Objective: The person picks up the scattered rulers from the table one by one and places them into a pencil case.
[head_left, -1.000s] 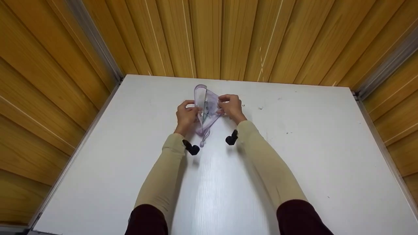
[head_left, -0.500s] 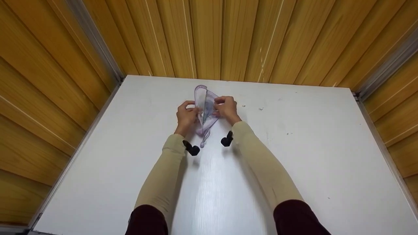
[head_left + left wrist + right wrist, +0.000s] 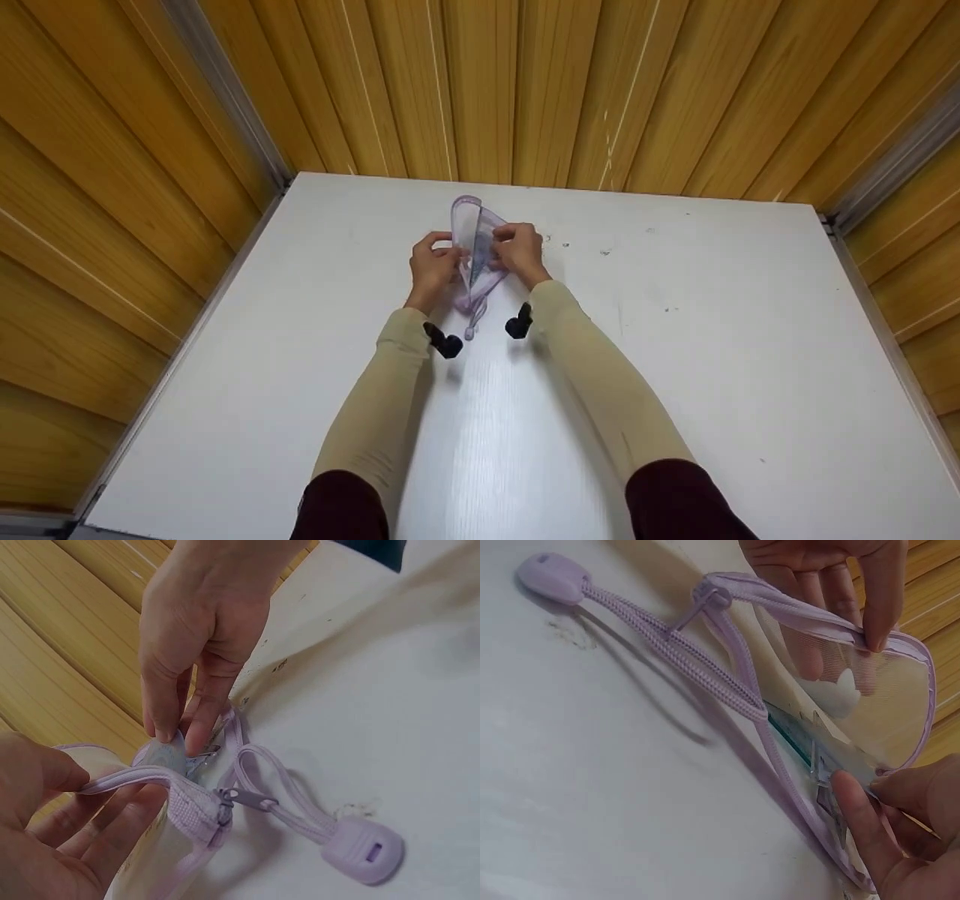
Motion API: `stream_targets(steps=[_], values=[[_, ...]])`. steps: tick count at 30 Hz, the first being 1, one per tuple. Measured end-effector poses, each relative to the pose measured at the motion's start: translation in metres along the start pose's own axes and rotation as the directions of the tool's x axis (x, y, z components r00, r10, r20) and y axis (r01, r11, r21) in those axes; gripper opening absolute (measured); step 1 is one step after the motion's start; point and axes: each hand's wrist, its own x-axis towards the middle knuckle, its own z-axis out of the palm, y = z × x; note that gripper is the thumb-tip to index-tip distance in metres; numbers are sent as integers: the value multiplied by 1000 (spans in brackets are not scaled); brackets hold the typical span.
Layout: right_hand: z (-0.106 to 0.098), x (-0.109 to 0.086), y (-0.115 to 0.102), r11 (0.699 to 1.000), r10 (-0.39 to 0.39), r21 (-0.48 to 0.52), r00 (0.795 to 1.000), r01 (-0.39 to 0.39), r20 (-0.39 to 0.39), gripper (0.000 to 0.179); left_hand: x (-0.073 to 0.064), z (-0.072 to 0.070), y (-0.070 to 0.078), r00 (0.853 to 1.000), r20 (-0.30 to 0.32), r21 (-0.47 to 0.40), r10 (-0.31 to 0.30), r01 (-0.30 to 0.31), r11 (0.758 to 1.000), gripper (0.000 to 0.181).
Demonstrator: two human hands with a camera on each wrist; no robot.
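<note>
A lilac mesh zip pouch stands unzipped over the white table. My left hand pinches one zipped edge of its mouth between thumb and finger; the mesh wall hangs below that edge. My right hand reaches into the mouth. Its thumb and fingers pinch a thin, translucent bluish plastic piece, whose exact kind I cannot tell. Clear angular plastic bits show beside the right fingertips, inside the pouch. A braided cord with a lilac end stopper hangs from the zip pull.
The white table bears small dark marks right of the hands. Wood-patterned panels rise behind it and at both sides. A small black camera mount sits on each wrist, close to the cord.
My right hand has moved a little left, from the pouch's right edge into its mouth. The left hand keeps its grip on the edge. The head view has shifted slightly.
</note>
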Motion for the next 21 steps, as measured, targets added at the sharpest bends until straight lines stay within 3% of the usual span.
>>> stream_targets(steps=[21], values=[[-1,3,3,999,33,2,999,-33,14,25,1,1,0,1000,-9,14,-24,24,1000,32]])
